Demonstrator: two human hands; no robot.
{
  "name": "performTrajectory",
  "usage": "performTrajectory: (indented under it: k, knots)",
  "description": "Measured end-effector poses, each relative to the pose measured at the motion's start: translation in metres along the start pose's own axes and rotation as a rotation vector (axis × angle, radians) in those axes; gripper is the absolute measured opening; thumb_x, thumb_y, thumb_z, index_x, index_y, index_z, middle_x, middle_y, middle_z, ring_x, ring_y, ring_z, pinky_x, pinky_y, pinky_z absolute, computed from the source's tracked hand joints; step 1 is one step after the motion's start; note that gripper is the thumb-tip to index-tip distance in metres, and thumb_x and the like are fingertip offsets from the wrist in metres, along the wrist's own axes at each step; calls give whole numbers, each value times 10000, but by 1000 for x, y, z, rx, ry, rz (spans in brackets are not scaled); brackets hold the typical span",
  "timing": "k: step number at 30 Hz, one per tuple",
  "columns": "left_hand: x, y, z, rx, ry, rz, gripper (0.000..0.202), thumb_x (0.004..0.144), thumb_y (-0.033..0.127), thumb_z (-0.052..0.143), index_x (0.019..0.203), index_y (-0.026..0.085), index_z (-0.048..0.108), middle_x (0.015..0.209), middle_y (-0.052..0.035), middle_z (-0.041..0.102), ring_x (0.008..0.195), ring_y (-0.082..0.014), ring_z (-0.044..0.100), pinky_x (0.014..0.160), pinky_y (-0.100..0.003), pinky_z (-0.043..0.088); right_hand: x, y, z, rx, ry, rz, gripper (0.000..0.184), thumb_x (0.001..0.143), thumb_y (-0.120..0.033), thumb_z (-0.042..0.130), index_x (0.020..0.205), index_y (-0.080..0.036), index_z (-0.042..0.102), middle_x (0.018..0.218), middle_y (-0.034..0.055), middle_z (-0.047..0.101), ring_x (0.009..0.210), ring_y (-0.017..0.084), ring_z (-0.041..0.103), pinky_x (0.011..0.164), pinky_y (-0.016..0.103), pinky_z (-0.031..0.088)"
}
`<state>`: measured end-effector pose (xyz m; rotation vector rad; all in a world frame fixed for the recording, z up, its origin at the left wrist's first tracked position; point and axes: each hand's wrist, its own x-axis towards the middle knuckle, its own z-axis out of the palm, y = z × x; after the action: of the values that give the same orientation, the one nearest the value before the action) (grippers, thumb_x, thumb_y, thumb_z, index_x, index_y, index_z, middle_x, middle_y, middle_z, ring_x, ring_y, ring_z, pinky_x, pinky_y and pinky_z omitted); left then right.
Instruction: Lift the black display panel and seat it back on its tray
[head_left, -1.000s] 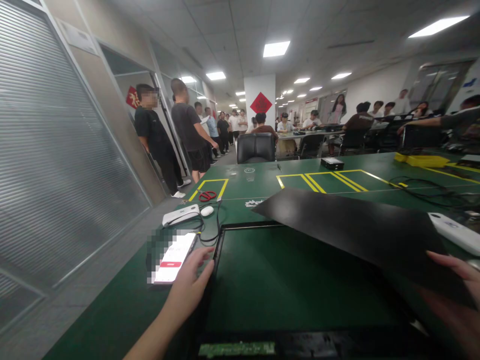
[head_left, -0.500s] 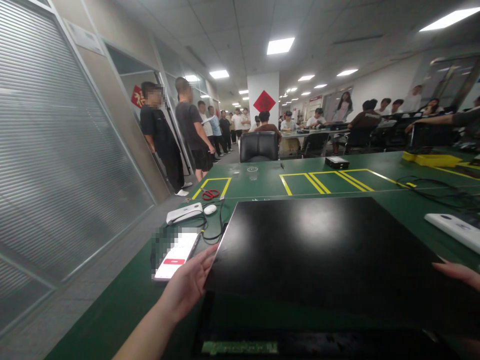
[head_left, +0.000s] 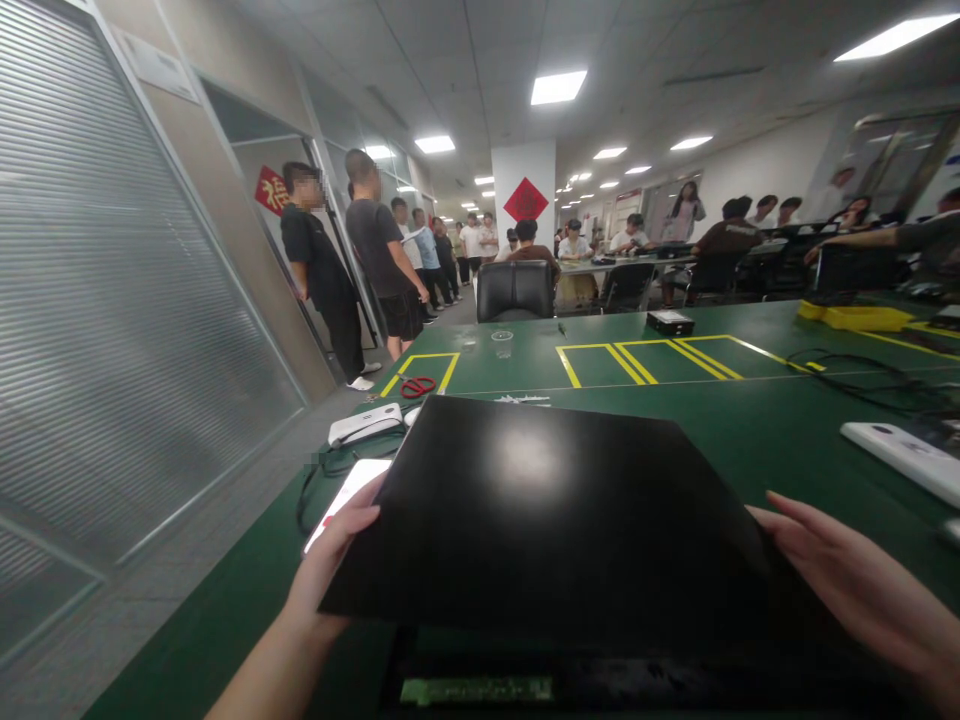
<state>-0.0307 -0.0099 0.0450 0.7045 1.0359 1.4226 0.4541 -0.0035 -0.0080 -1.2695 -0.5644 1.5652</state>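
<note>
- Holding a black panel (head_left: 540, 510) over the near part of the green tabletop (head_left: 750, 440), the person has a hand at each side of it; the sheet is glossy, catches a ceiling light, and tilts slightly, with its far corner pointing away.
- The left hand (head_left: 330, 560) grasps the panel's left edge, fingers curled along the rim.
- The right hand (head_left: 847, 585) lies against the panel's right edge with its fingers stretched nearly straight. Its thumb is hidden, so I cannot tell whether it grips or only steadies the sheet.
- Under the panel, at the tabletop's near edge, sits a dark frame (head_left: 645, 680) with a green circuit strip (head_left: 476, 690) along its front.
- A phone (head_left: 341, 495) with a lit screen lies just beside the left hand, towards the tabletop's left edge.
- Beyond the phone are a tangle of black cable (head_left: 326, 467) and a white device (head_left: 365, 424).
- Red scissors (head_left: 417, 386) lie inside a yellow-taped box near the far-left corner.
- A clear cup (head_left: 502, 343) stands near the far edge, in front of a black chair (head_left: 515, 290).
- Along the far edge to the right are a small black box (head_left: 670, 321) and a yellow tray (head_left: 855, 317).
- Near the right edge a second white device (head_left: 900, 455) lies close to loose black cables (head_left: 862, 375).
- Other people stand by the glass wall on the left or sit at tables further back.
</note>
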Motion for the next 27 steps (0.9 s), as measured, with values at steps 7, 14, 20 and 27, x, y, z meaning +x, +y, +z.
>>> performTrajectory:
  k: [7,14,20,27]
  knots:
    - [-9,4,4,51,1,40,570,717,304,742,1284,245,743,1192,-47,818,1183,-373,706,1048,-464,542,11,-4,-7,-15,5,21,431,784,-365,698,1189,-217,710,1118,115,789,967,262,758,804,375,635]
    - [-2,-1,-4,80,34,59,544,694,332,786,1235,272,767,1195,-32,814,1182,-370,703,1027,-447,551,15,-3,-13,-102,53,-88,485,791,-345,656,1253,-201,624,984,137,797,827,248,766,704,343,629]
    - [21,-7,-22,145,7,40,584,539,296,877,1108,186,809,1084,-103,838,1116,-419,727,1021,-491,544,11,-8,-9,-156,171,-105,475,853,-363,586,1290,-179,573,950,173,801,767,255,772,680,347,627]
    - [20,-13,-16,166,54,84,524,495,268,883,1008,175,831,996,-105,851,1038,-423,754,890,-444,590,15,-10,-9,-256,212,-79,583,941,-484,428,1405,-138,492,913,182,798,721,253,761,654,349,613]
